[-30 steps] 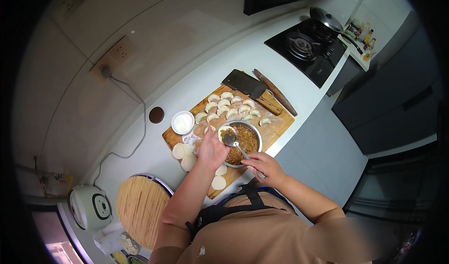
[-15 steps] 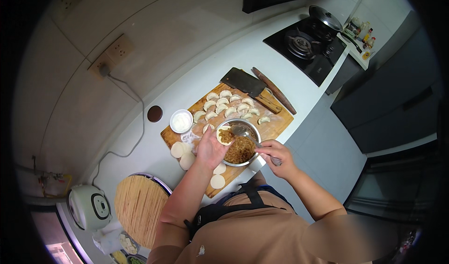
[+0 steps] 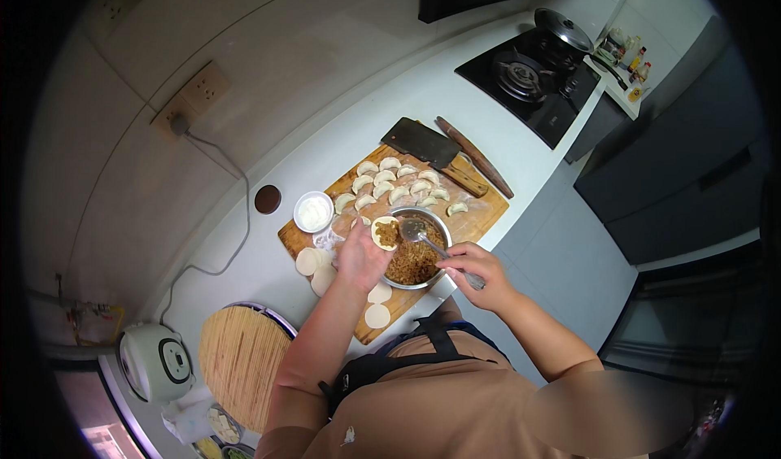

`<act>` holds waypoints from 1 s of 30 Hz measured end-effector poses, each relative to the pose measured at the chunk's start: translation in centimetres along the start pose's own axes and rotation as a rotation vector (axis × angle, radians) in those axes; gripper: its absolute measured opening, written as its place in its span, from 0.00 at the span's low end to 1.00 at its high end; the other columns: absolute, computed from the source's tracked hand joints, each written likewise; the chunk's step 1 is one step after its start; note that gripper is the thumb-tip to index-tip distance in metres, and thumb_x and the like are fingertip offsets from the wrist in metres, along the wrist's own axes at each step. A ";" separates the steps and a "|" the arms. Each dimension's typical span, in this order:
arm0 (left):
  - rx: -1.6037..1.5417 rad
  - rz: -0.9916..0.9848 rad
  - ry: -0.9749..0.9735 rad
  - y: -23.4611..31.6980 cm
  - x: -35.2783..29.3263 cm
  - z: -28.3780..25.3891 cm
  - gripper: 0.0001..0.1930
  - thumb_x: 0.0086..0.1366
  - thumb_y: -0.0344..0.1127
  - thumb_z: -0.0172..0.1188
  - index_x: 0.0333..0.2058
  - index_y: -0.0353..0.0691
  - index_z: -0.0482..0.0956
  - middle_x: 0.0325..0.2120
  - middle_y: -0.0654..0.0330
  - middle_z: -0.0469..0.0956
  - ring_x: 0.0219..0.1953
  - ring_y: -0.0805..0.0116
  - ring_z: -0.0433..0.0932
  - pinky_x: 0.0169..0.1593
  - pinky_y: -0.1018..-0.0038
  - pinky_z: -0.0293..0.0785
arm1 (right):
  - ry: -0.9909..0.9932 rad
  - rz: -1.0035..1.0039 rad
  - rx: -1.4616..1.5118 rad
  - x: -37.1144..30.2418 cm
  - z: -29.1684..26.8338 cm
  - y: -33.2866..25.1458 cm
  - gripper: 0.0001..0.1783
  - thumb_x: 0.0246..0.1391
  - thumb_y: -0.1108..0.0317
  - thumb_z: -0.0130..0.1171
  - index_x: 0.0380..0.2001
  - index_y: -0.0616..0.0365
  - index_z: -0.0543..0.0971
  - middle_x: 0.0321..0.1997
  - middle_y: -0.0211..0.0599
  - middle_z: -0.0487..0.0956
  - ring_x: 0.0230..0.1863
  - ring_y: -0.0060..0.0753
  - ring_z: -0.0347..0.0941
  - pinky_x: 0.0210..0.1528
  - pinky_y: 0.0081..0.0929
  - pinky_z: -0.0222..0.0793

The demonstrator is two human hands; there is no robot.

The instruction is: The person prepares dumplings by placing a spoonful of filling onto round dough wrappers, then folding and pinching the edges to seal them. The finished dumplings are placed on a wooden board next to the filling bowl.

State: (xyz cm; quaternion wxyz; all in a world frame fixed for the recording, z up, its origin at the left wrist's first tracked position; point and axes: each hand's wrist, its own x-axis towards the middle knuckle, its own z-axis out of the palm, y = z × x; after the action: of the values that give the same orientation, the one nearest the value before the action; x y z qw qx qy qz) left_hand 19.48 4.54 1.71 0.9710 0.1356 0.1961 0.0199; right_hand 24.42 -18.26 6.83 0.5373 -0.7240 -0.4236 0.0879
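My left hand holds a round dumpling wrapper with brown filling on it, over the left rim of a steel bowl. In my right hand is a metal spoon, its fingers closed round the handle. The spoon's head sits above the bowl, close to the wrapper. Brown minced filling lies in the bowl. Behind it, several folded dumplings rest on a floured wooden board. Flat wrappers lie left of my left hand, and a few more by the board's near edge.
A cleaver and a rolling pin lie at the board's far right. A white bowl of flour and a brown lid are left. A round slatted tray, a rice cooker and a gas hob share the counter.
The spoon's head has shifted slightly left toward the wrapper. My left hand has drawn a little left, and the filling on the wrapper looks flatter.
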 end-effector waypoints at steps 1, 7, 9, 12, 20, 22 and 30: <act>-0.005 -0.003 -0.004 -0.1 0.1 0.0 0.28 0.69 0.49 0.33 0.53 0.26 0.60 0.52 0.46 0.65 0.57 0.57 0.63 0.62 0.65 0.55 | 0.006 -0.005 0.014 0.1 0.2 0.1 0.12 0.46 0.78 0.56 0.36 0.55 0.80 0.38 0.39 0.74 0.39 0.37 0.72 0.42 0.27 0.68; 0.005 0.069 0.030 0.6 -0.2 0.2 0.27 0.69 0.48 0.34 0.52 0.26 0.60 0.52 0.46 0.66 0.56 0.57 0.64 0.61 0.65 0.56 | -0.007 0.036 -0.028 -0.8 -0.2 1.0 0.10 0.48 0.76 0.55 0.35 0.55 0.80 0.38 0.40 0.74 0.40 0.36 0.72 0.43 0.26 0.67; -0.013 0.068 0.030 0.9 -0.1 -0.3 0.27 0.69 0.48 0.34 0.52 0.26 0.60 0.52 0.46 0.66 0.56 0.57 0.64 0.61 0.65 0.57 | 0.002 0.055 -0.017 -0.9 -0.6 1.1 0.09 0.49 0.75 0.55 0.35 0.56 0.80 0.38 0.40 0.74 0.40 0.36 0.72 0.43 0.27 0.67; -0.031 0.056 0.022 0.9 -0.2 -0.1 0.28 0.69 0.48 0.33 0.52 0.25 0.60 0.51 0.45 0.66 0.56 0.56 0.64 0.61 0.65 0.57 | 0.009 0.060 0.006 -0.6 -0.9 0.5 0.09 0.50 0.75 0.54 0.35 0.57 0.80 0.37 0.40 0.74 0.39 0.35 0.71 0.43 0.26 0.67; -0.028 0.017 -0.040 0.4 0.0 -0.3 0.29 0.69 0.49 0.31 0.53 0.24 0.58 0.53 0.43 0.64 0.57 0.55 0.63 0.62 0.65 0.56 | -0.015 0.040 0.136 0.0 -0.6 -0.6 0.08 0.50 0.76 0.53 0.33 0.60 0.79 0.36 0.40 0.75 0.38 0.33 0.71 0.41 0.26 0.66; -0.029 0.014 -0.031 0.4 0.0 -0.1 0.29 0.69 0.49 0.31 0.53 0.24 0.57 0.53 0.43 0.64 0.57 0.55 0.63 0.62 0.65 0.55 | -0.025 0.057 0.114 0.0 -0.6 -0.2 0.08 0.50 0.74 0.54 0.34 0.59 0.79 0.36 0.39 0.75 0.39 0.33 0.71 0.43 0.25 0.66; -0.009 0.039 0.035 0.4 -0.3 0.3 0.28 0.69 0.49 0.34 0.52 0.25 0.60 0.51 0.43 0.66 0.55 0.55 0.65 0.59 0.66 0.60 | -0.016 0.053 0.055 -0.2 -0.6 0.2 0.08 0.50 0.75 0.53 0.33 0.58 0.80 0.36 0.40 0.75 0.38 0.34 0.71 0.42 0.26 0.66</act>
State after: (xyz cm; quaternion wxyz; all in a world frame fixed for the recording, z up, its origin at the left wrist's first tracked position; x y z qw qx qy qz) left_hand 19.30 4.83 2.26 0.9674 0.1348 0.2102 0.0422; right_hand 24.72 -18.84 6.86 0.5510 -0.7193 -0.4059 0.1197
